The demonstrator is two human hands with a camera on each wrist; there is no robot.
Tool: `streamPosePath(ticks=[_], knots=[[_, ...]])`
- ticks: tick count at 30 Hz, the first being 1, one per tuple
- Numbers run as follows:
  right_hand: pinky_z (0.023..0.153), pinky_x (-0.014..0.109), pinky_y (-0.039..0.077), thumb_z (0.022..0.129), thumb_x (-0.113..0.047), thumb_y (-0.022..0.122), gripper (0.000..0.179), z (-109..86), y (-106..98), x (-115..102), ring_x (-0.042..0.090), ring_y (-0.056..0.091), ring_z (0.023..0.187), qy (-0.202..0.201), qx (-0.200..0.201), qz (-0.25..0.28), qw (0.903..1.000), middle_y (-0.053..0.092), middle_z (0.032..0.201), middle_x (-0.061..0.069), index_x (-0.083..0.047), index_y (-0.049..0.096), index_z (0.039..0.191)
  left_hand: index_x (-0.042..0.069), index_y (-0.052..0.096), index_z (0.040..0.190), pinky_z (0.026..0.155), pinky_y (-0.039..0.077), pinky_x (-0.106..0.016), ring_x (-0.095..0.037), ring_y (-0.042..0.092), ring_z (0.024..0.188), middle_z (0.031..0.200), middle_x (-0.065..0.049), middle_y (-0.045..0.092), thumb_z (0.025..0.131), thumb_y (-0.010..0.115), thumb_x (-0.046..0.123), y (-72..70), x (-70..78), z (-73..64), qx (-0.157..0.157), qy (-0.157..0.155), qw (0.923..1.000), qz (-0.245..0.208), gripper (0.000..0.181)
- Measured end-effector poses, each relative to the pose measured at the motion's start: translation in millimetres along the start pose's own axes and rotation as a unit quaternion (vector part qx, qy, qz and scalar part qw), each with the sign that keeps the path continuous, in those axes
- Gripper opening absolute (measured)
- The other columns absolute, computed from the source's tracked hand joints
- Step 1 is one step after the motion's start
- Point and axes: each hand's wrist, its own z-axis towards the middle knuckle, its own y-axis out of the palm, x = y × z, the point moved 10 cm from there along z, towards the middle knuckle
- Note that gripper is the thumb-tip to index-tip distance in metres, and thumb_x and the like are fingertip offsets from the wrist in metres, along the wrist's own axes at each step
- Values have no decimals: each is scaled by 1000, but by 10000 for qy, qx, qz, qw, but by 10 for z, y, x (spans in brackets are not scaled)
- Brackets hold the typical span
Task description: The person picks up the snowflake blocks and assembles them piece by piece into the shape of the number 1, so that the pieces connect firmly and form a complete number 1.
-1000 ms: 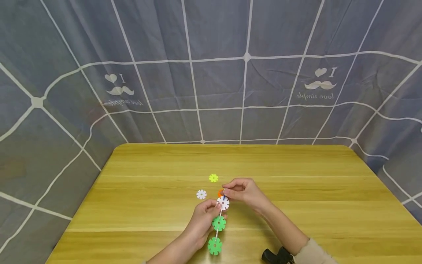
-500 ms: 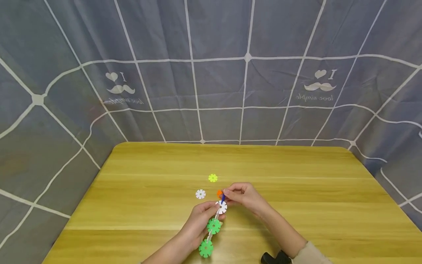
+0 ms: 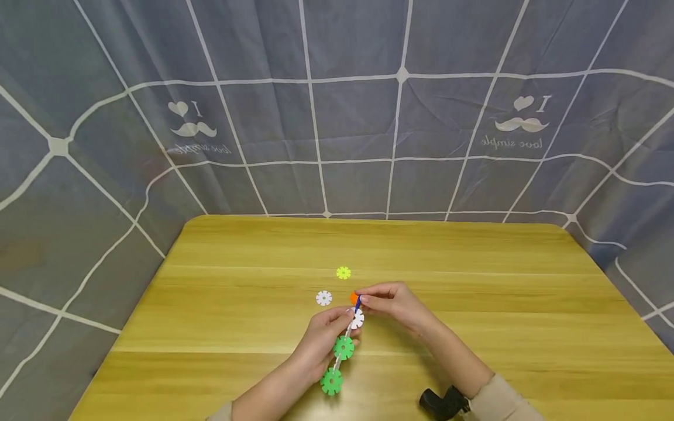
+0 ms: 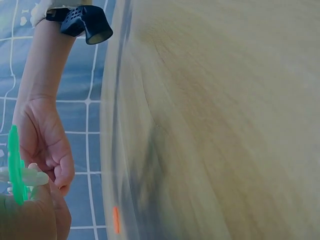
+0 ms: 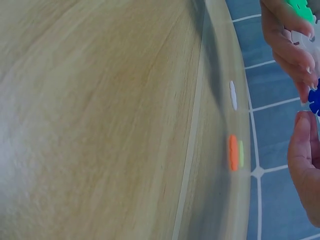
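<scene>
My left hand (image 3: 321, 342) pinches a notched white snowflake disc (image 3: 358, 319) in a chain of interlocking discs. Below it in the head view hang two green discs, an upper one (image 3: 344, 348) and a lower one (image 3: 332, 382), with edge-on white pieces linking them. My right hand (image 3: 398, 305) pinches a blue disc (image 5: 314, 101) between thumb and index finger. Seen edge-on from the head, that blue disc meets the upper edge of the white one. One green disc (image 4: 15, 165) stands edge-on beside the left hand in the left wrist view.
Loose on the wooden table (image 3: 237, 292) lie a white disc (image 3: 323, 298), a yellow disc (image 3: 343, 273) and an orange disc (image 3: 354, 298), the last partly hidden behind the right hand. A black wrist device (image 3: 444, 403) sits by the right sleeve. A grey checked curtain (image 3: 353, 117) surrounds the table.
The chain's green end has swung to the left. More of the blue disc shows between the right fingers and the white disc. Both hands keep their hold, and the head view has shifted slightly.
</scene>
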Motion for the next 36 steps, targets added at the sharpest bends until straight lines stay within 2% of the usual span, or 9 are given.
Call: streamPosePath(ticks=[4,14,25,31,36], knots=[[85,38,51,88,-6,62,37,6,2,-6,12,65,88,-13,-32,-13,10000,59,110,30,18,53,115,-15,48,122,67,54,-21,-9,58,76,97,-9,56,97,50,13,18,0,2,0,-50,10000,26,38],[86,38,51,87,-3,63,35,18,57,-12,11,64,88,-103,-149,-202,9996,57,111,34,17,55,114,-13,46,124,68,54,-26,-9,57,75,92,-4,55,98,48,19,50,-18,3,-96,-233,9992,307,41],[88,38,50,87,-6,64,35,-9,68,17,13,63,92,-121,-332,-299,9989,55,114,34,15,57,114,-12,52,118,63,52,-23,-10,57,73,85,-1,57,98,49,24,51,-63,-10,-105,-286,9985,454,42],[89,38,49,87,-6,65,36,13,36,29,14,63,93,19,-304,-307,9991,59,113,29,14,57,115,-12,52,117,62,51,-22,-9,54,72,83,-1,56,98,49,27,54,-66,5,-81,-295,9987,400,43],[89,40,49,86,-3,64,37,32,-44,63,16,63,93,196,-149,-206,9995,62,111,24,14,55,118,-12,50,120,63,51,-23,-10,56,72,83,-1,55,97,51,27,5,-74,-2,100,-342,9986,388,46]])
